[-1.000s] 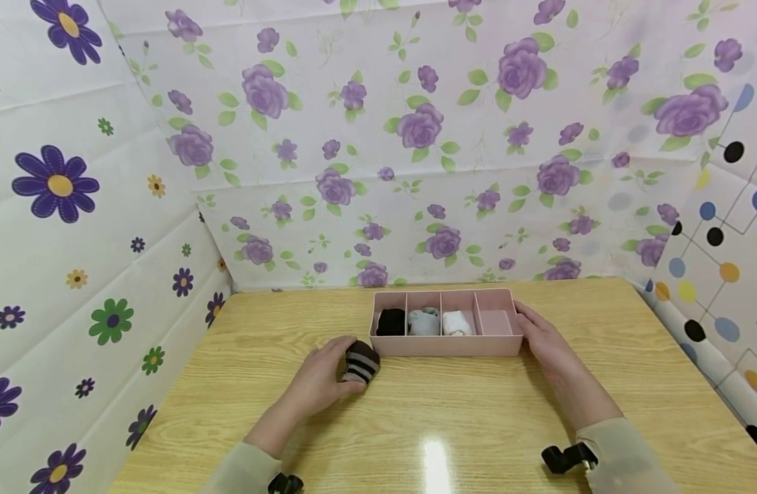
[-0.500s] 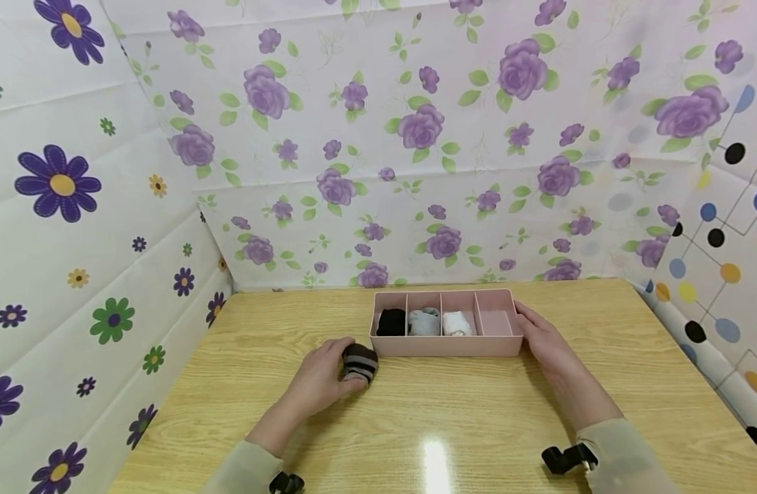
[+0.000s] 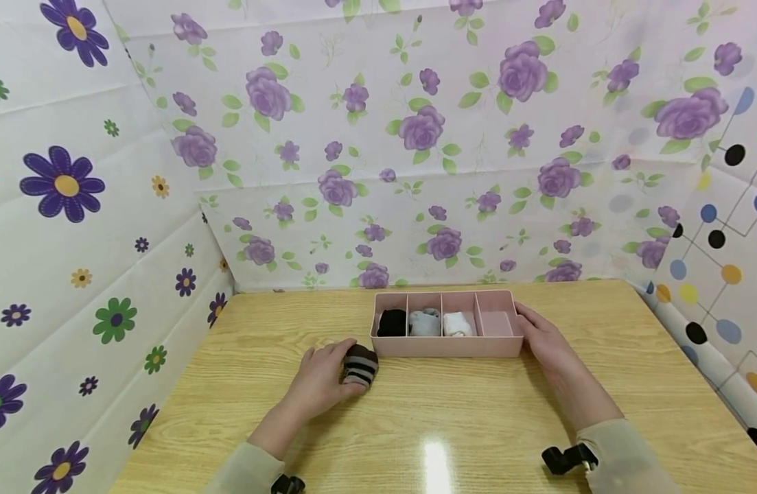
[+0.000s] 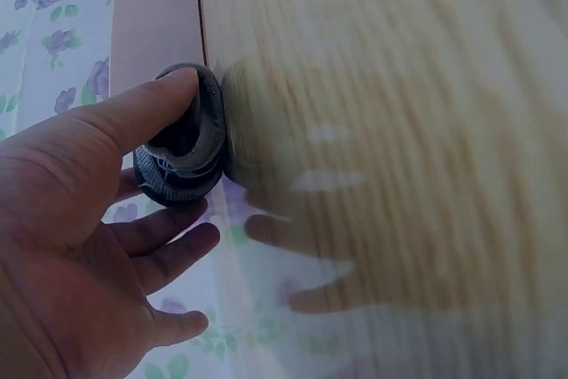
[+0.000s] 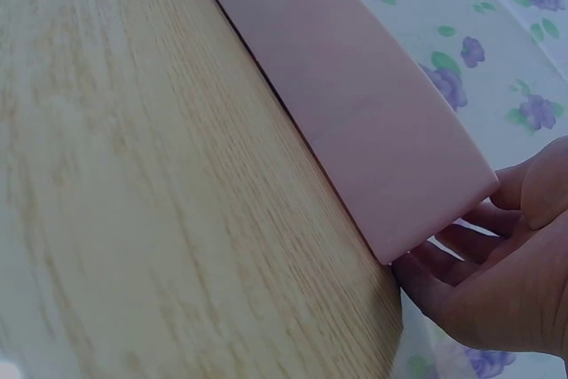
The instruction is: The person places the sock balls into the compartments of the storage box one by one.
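Note:
My left hand (image 3: pixel 319 381) pinches a rolled sock (image 3: pixel 360 366) with brown, grey and black stripes between thumb and fingers, close to the front left corner of a pink organizer box (image 3: pixel 446 346). In the left wrist view the thumb lies over the open end of the rolled sock (image 4: pixel 182 148), and the other fingers spread beneath it. My right hand (image 3: pixel 548 346) rests its fingers against the box's right end. The right wrist view has these fingertips (image 5: pixel 417 281) along the end wall of the box (image 5: pixel 355 122).
Three compartments hold a black sock roll (image 3: pixel 392 322), a grey sock roll (image 3: pixel 425 322) and a white sock roll (image 3: pixel 457 324); the rightmost compartment (image 3: pixel 495 322) shows its bare floor. Everything is on a wooden table (image 3: pixel 477 418) before flowered cloth walls (image 3: pixel 415 206).
The striped sock has tilted slightly in my left hand, staying beside the box corner. My right hand and the box have kept their places.

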Demonstrator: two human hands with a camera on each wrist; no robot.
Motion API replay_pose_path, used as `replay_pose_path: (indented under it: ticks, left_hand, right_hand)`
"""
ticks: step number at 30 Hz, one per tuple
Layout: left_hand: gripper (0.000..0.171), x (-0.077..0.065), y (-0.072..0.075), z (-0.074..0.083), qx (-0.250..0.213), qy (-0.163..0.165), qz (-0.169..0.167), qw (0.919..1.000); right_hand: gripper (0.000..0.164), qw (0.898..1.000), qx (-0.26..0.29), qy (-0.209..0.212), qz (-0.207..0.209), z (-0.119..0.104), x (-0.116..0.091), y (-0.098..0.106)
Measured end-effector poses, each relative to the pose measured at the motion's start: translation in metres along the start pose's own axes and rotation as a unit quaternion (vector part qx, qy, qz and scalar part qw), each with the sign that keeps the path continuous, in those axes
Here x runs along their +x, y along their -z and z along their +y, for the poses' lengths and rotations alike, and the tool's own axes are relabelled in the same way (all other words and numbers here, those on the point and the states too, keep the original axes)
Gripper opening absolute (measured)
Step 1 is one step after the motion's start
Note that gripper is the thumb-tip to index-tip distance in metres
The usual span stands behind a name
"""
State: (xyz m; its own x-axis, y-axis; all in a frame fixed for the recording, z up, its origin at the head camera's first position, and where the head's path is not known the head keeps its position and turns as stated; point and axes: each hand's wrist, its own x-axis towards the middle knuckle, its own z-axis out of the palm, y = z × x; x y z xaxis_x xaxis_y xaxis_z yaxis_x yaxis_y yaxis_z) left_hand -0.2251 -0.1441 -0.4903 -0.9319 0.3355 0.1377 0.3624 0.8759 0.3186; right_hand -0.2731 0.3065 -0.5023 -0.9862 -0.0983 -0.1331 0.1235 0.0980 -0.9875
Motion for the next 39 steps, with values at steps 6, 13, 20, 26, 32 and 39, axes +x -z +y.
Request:
replay_pose_path:
  ticks: [6, 13, 20, 26, 32, 39]
  left_hand:
    - [0.076, 0.001, -0.001, -0.002, 0.003, -0.003, 0.021, 0.9998]
    - [0.074, -0.002, 0.005, -0.005, -0.032, 0.015, 0.038, 0.9986]
    - [0.076, -0.003, 0.020, 0.001, -0.055, 0.024, 0.066, 0.9960]
    - [0.078, 0.005, 0.034, 0.015, -0.060, -0.001, 0.092, 0.9939]
    - [0.079, 0.020, 0.041, 0.035, -0.080, -0.019, 0.101, 0.9915]
    - [0.078, 0.042, 0.039, 0.059, -0.108, -0.041, 0.104, 0.9878]
  right_hand:
    - [0.062, 1.000, 0.003, 0.007, -0.004, -0.001, -0.001, 0.000]
    - [0.062, 1.000, 0.002, 0.006, -0.003, -0.002, -0.001, -0.001]
    - [0.062, 1.000, 0.000, 0.010, -0.006, -0.001, -0.001, 0.001]
    - [0.063, 1.000, -0.007, 0.007, -0.006, -0.002, -0.001, 0.000]
    - [0.063, 1.000, -0.007, 0.007, -0.006, -0.004, -0.002, 0.000]
    - [0.064, 1.000, -0.009, 0.006, -0.004, -0.004, -0.001, 0.001]
